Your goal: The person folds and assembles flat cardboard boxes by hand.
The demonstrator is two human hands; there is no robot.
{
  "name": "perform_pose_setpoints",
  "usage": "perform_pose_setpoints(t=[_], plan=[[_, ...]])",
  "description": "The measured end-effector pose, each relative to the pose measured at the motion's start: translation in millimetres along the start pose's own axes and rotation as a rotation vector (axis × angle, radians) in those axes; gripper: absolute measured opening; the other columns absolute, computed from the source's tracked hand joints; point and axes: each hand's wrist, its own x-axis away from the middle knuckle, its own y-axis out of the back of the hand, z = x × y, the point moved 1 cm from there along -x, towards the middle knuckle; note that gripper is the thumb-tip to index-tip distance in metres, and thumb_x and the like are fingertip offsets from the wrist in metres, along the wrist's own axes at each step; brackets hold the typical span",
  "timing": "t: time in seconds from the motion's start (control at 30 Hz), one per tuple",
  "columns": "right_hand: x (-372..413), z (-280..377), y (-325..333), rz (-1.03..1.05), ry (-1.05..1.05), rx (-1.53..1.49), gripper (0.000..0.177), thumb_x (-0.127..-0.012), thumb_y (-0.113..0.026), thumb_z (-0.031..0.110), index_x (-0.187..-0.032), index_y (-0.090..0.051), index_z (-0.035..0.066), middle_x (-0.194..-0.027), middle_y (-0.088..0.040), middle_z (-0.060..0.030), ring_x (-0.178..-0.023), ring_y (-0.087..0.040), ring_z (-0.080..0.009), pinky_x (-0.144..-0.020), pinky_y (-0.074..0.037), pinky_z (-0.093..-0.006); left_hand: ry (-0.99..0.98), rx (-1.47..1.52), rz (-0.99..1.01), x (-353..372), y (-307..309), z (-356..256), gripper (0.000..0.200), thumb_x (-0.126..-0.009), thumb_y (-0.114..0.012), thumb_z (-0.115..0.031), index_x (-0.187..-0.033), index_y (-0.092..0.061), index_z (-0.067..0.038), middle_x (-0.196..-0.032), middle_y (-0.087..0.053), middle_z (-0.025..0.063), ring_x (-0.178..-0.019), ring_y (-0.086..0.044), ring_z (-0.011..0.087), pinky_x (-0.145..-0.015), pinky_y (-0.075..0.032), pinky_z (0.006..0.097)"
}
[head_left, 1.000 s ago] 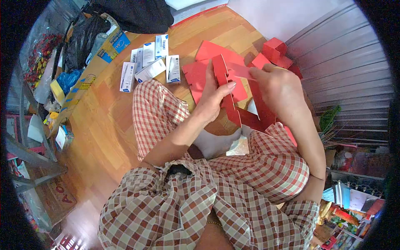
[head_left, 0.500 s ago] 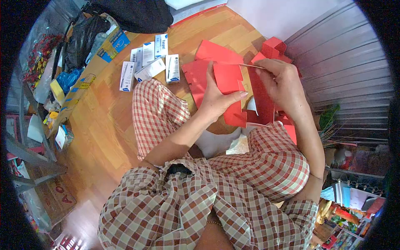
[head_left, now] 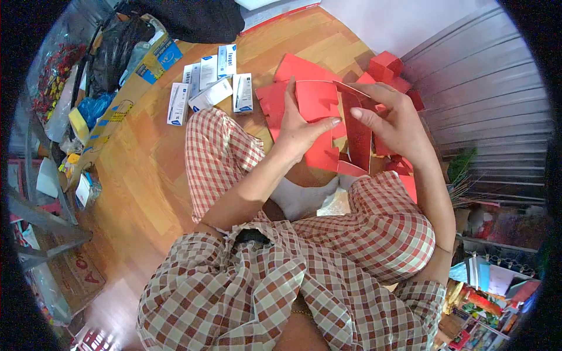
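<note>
A red cardboard cutout (head_left: 319, 102); red-and-cream checked trousers (head_left: 386, 228) below it; white-and-blue boxes (head_left: 208, 82) left of it, on the orange-brown wooden floor (head_left: 146, 175).

Small white boxes (head_left: 211, 88) lie scattered on the wooden floor (head_left: 146, 175) (blue printing on each), just beside a long cardboard carton (head_left: 126, 96). A black bag (head_left: 114, 50) slumps behind it; a grey shutter (head_left: 486, 99) stands opposite.

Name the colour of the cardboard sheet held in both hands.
Plain red cardboard sheet, seen best in the head view.
</note>
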Motion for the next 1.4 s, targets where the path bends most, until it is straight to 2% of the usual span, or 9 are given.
perform_pose_setpoints(t=[0.23,0.33,0.4,0.53,0.63,0.77,1.0,1.33,1.4], plan=[[-4.3,1.7,0.5,-0.106,0.240,0.251,0.035,-0.073,-0.071,0.010,-0.106,-0.063,0.003,-0.094,-0.061,-0.0169,-0.084,-0.063,-0.0276,-0.070,-0.051,-0.0370,0.053,-0.172,0.124,3.1,0.4,-9.4,0.124,-0.061,-0.084,-0.017,-0.139,0.009,0.005,-0.137,-0.030,0.0203,-0.127,-0.036,0.0253,-0.104,-0.034,0.0366],[0.6,-5.7,2.5,0.010,0.053,0.434,0.032,-0.070,-0.072,0.008,-0.100,-0.063,0.000,-0.092,-0.062,-0.0159,-0.081,-0.064,-0.0265,-0.071,-0.051,-0.0370,0.086,-0.223,0.182,10.5,-0.1,-18.3,0.129,-0.058,-0.086,-0.021,-0.139,0.010,0.005,-0.141,-0.026,0.0215,-0.131,-0.030,0.0264,-0.107,-0.029,0.0364],[1.5,-8.1,-1.1,0.014,-0.070,0.139,0.028,-0.071,-0.072,0.009,-0.096,-0.063,-0.002,-0.087,-0.063,-0.0150,-0.076,-0.064,-0.0259,-0.068,-0.051,-0.0359,0.089,-0.273,0.212,10.1,4.9,-21.4,0.129,-0.058,-0.087,-0.021,-0.140,0.009,0.005,-0.142,-0.024,0.0221,-0.132,-0.028,0.0268,-0.107,-0.028,0.0361],[5.2,-3.8,-2.6,0.044,-0.120,0.141,0.028,-0.074,-0.072,0.008,-0.100,-0.064,0.000,-0.086,-0.064,-0.0126,-0.080,-0.064,-0.0207,-0.071,-0.050,-0.0307,0.105,-0.349,0.245,5.2,12.0,-13.5,0.128,-0.057,-0.087,-0.020,-0.140,0.007,0.006,-0.144,-0.020,0.0234,-0.135,-0.023,0.0274,-0.109,-0.025,0.0354],[6.5,-7.9,-6.2,-0.036,-0.120,-0.007,0.027,-0.071,-0.073,0.014,-0.091,-0.065,-0.001,-0.076,-0.063,-0.0151,-0.068,-0.063,-0.0254,-0.061,-0.050,-0.0355,0.125,-0.237,0.248,6.5,10.3,-9.5,0.129,-0.057,-0.087,-0.020,-0.140,0.008,0.005,-0.146,-0.018,0.0240,-0.136,-0.021,0.0278,-0.109,-0.024,0.0351],[2.8,-6.1,-7.8,-0.058,-0.082,0.390,0.021,-0.072,-0.072,0.020,-0.080,-0.064,0.002,-0.072,-0.060,-0.0139,-0.064,-0.061,-0.0293,-0.058,-0.049,-0.0376,0.097,-0.271,0.237,6.8,7.8,-5.9,0.129,-0.057,-0.087,-0.021,-0.140,0.008,0.006,-0.145,-0.018,0.0243,-0.136,-0.021,0.0280,-0.109,-0.025,0.0350],[2.6,-5.0,-8.6,-0.070,0.082,0.590,0.017,-0.071,-0.069,0.019,-0.070,-0.060,0.005,-0.072,-0.057,-0.0120,-0.066,-0.060,-0.0322,-0.056,-0.048,-0.0418,0.174,-0.227,0.157,1.6,1.9,-11.2,0.119,-0.067,-0.081,-0.030,-0.139,0.006,0.008,-0.140,-0.026,0.0251,-0.129,-0.033,0.0281,-0.105,-0.032,0.0353],[1.7,-5.0,-13.1,-0.089,0.087,0.681,0.017,-0.071,-0.070,0.019,-0.078,-0.062,0.006,-0.078,-0.060,-0.0112,-0.069,-0.061,-0.0305,-0.057,-0.050,-0.0398,0.154,-0.199,0.027,-19.3,9.3,2.3,0.094,-0.077,-0.073,-0.032,-0.136,-0.013,0.009,-0.125,-0.047,0.0233,-0.113,-0.051,0.0257,-0.094,-0.044,0.0338],[-0.9,7.1,-12.7,-0.300,0.356,0.630,0.025,-0.067,-0.072,0.020,-0.086,-0.064,0.006,-0.087,-0.060,-0.0108,-0.077,-0.060,-0.0299,-0.062,-0.051,-0.0376,0.154,-0.134,-0.021,-28.5,13.4,2.2,0.090,-0.078,-0.072,-0.032,-0.136,-0.016,0.009,-0.124,-0.048,0.0227,-0.111,-0.052,0.0258,-0.093,-0.044,0.0337]])
